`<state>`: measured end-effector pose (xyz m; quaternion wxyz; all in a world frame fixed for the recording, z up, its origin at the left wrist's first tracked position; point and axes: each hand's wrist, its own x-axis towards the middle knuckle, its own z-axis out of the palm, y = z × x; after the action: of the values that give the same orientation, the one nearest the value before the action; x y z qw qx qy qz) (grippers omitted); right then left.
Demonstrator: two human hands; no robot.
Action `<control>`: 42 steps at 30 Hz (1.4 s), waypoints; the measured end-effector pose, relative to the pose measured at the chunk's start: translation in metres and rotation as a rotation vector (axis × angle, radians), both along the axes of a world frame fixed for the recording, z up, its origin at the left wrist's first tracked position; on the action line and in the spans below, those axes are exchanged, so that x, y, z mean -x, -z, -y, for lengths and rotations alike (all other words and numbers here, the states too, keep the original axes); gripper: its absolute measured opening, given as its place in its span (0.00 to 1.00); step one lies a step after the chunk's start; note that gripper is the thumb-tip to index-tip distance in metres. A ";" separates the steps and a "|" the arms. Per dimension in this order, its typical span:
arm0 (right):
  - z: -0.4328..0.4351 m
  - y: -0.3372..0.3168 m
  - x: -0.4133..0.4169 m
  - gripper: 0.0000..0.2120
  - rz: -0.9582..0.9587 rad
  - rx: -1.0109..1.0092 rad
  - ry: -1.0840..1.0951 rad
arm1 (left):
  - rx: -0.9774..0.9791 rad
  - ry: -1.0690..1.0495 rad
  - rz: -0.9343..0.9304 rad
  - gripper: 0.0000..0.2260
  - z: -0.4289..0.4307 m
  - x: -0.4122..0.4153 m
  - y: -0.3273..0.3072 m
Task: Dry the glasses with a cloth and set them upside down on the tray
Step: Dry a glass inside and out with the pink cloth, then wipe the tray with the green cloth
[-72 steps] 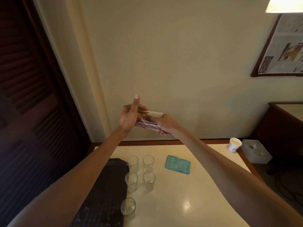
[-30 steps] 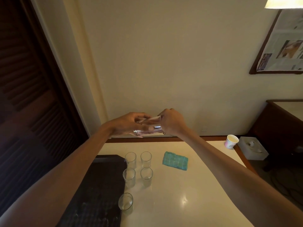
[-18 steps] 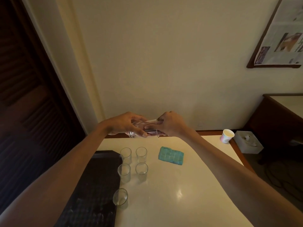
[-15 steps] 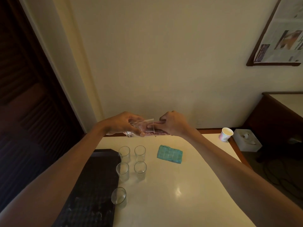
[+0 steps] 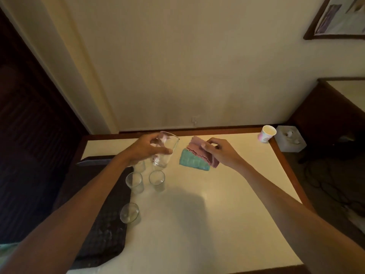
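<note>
Glass (image 5: 165,150) being gripped upright by left hand (image 5: 145,150), above table glasses (image 5: 157,179). Pink cloth (image 5: 201,153) being pinched by right hand (image 5: 218,152). Slip risk: wet glass being dropped during inversion toward tray (image 5: 102,230).

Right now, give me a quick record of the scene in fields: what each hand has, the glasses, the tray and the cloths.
left hand: holds held glass in the air, rim up and tilted
right hand: grips pink cloth, clear of the glass
glasses on table: three fully in view, rims up, a fourth partly hidden behind the left hand
tray: dark, left of the glasses, no glass on it
teal cloth: folded on table, partly under the pink one
paper cup: far right corner
</note>
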<state>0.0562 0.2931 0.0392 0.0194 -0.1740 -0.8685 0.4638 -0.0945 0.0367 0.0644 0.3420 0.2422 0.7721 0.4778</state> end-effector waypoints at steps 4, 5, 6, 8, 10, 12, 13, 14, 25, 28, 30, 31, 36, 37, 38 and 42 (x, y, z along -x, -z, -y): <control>-0.011 0.047 -0.020 0.16 0.113 0.203 0.130 | 0.053 -0.068 -0.041 0.22 -0.030 -0.020 0.047; -0.013 0.059 -0.025 0.13 0.123 0.238 0.169 | 0.081 -0.069 -0.052 0.22 -0.037 -0.025 0.058; -0.014 0.069 -0.029 0.10 0.132 0.253 0.208 | 0.106 -0.059 -0.066 0.22 -0.043 -0.030 0.067; -0.018 0.097 -0.037 0.06 0.180 0.236 0.271 | 0.156 -0.031 -0.101 0.24 -0.056 -0.041 0.089; -0.020 0.126 -0.046 0.06 0.249 0.234 0.294 | 0.205 -0.011 -0.144 0.27 -0.067 -0.053 0.112; -0.018 0.150 -0.055 0.07 0.298 0.239 0.307 | 0.247 -0.003 -0.171 0.29 -0.073 -0.065 0.129; -0.017 0.159 -0.058 0.07 0.309 0.236 0.316 | 0.268 0.004 -0.183 0.30 -0.076 -0.069 0.137; -0.017 0.169 -0.062 0.08 0.318 0.235 0.334 | 0.294 0.017 -0.193 0.30 -0.079 -0.075 0.145; -0.009 0.218 -0.069 0.06 0.383 0.210 0.423 | 0.439 0.149 -0.285 0.32 -0.089 -0.111 0.185; -0.006 0.223 -0.071 0.10 0.382 0.196 0.400 | 0.426 0.159 -0.294 0.33 -0.089 -0.115 0.190; -0.004 0.226 -0.073 0.10 0.380 0.178 0.393 | 0.424 0.156 -0.284 0.33 -0.088 -0.116 0.193; -0.002 0.226 -0.075 0.09 0.376 0.161 0.397 | 0.434 0.166 -0.265 0.34 -0.088 -0.116 0.193; 0.006 0.218 -0.069 0.09 0.448 -0.062 0.459 | 0.616 0.447 -0.165 0.49 -0.086 -0.096 0.175; 0.006 0.214 -0.065 0.11 0.466 -0.120 0.454 | 0.630 0.467 -0.176 0.47 -0.085 -0.089 0.170; 0.005 0.211 -0.062 0.13 0.466 -0.162 0.450 | 0.633 0.463 -0.190 0.44 -0.084 -0.082 0.165; -0.002 0.201 -0.035 0.16 0.309 -0.194 0.482 | 0.540 0.266 -0.280 0.22 -0.082 -0.045 0.159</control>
<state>0.0913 0.2954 -0.1614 0.0129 -0.4412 -0.8350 0.3287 -0.0498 0.1183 -0.0943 0.3440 0.3046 0.8719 0.1691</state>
